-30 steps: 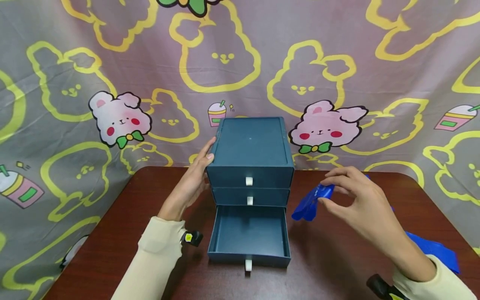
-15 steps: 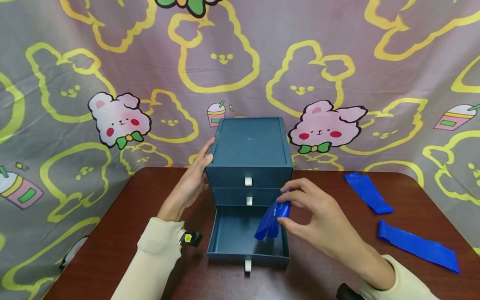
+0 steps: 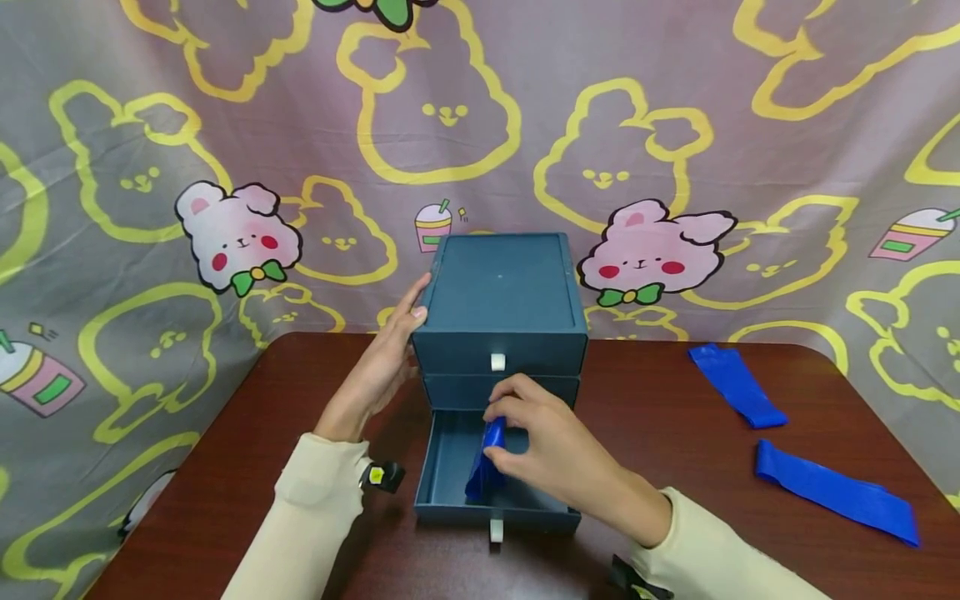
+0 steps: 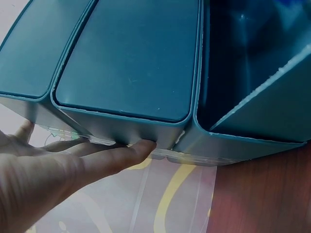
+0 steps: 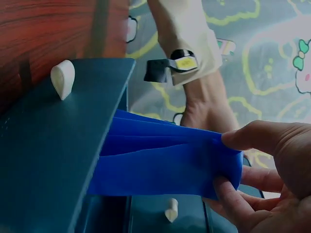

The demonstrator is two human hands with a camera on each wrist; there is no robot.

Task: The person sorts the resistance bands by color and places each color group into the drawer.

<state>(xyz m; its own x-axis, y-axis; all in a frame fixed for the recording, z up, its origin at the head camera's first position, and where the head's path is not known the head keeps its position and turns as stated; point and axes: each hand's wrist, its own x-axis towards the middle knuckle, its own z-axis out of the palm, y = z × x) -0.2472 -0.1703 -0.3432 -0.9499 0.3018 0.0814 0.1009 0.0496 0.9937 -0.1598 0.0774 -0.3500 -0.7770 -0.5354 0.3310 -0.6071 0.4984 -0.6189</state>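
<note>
A dark teal drawer cabinet (image 3: 501,283) stands on the table, its bottom drawer (image 3: 442,500) pulled out. My left hand (image 3: 378,367) rests against the cabinet's left side, fingers extended along the wall; the left wrist view shows the fingertips (image 4: 146,146) at the side of the middle section. Over the open drawer, my right hand (image 3: 555,433) pinches a folded, glossy blue band (image 3: 486,467) between thumb and fingers. The band hangs down in several layers, and in the right wrist view its lower end (image 5: 146,165) passes behind the drawer front (image 5: 53,145).
Two more flat blue bands lie on the table's right side, a farther band (image 3: 738,387) and a nearer band (image 3: 836,492). The upper drawers are closed, with a white pull tab (image 3: 497,362) on the top drawer. A printed cloth (image 3: 480,125) hangs behind the brown table (image 3: 675,467).
My right hand has carried the blue band leftward and down, from right of the cabinet to over the open drawer. The left hand has stayed on the cabinet's side.
</note>
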